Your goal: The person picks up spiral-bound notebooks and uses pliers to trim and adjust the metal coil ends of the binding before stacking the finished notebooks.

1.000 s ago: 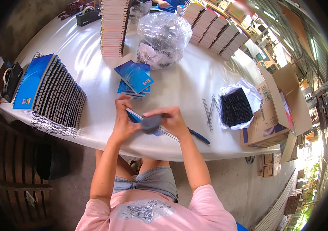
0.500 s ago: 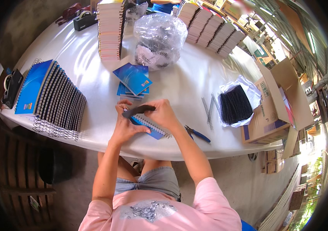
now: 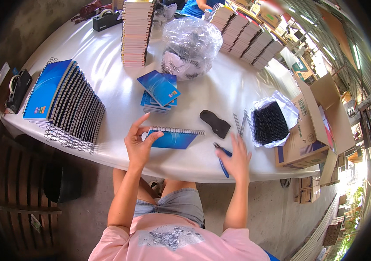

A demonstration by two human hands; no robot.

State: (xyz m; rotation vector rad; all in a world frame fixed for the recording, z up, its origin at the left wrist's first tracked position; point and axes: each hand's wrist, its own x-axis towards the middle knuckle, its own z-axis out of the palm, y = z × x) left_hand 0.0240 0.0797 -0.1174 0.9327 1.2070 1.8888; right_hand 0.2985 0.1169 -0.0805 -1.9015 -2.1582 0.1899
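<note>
My left hand (image 3: 138, 142) grips the left end of a blue notebook (image 3: 173, 139) between thumb and fingers. A metal spiral coil runs along the notebook's upper edge and sticks out past its right end. My right hand (image 3: 239, 158), slightly blurred, is at the pliers (image 3: 223, 164) with dark blue handles, its fingers apart; one handle reaches to the hand, but I cannot tell whether they touch. Beyond the notebook, to the right, lies a black, waisted flat tool (image 3: 215, 124), out of both hands.
Blue notebooks (image 3: 158, 89) lie in a small pile, with a tall coil-bound stack (image 3: 61, 102) at left. Black coils (image 3: 270, 124) rest in white wrapping beside an open carton (image 3: 307, 137). Loose coils (image 3: 241, 124), a plastic bag (image 3: 192, 48) and book stacks (image 3: 136, 35) are also on the table.
My right hand has let go of the black tool, which now lies on the table, and moved right to the pliers. The pliers have turned. The notebook has swung closer to level in my left hand.
</note>
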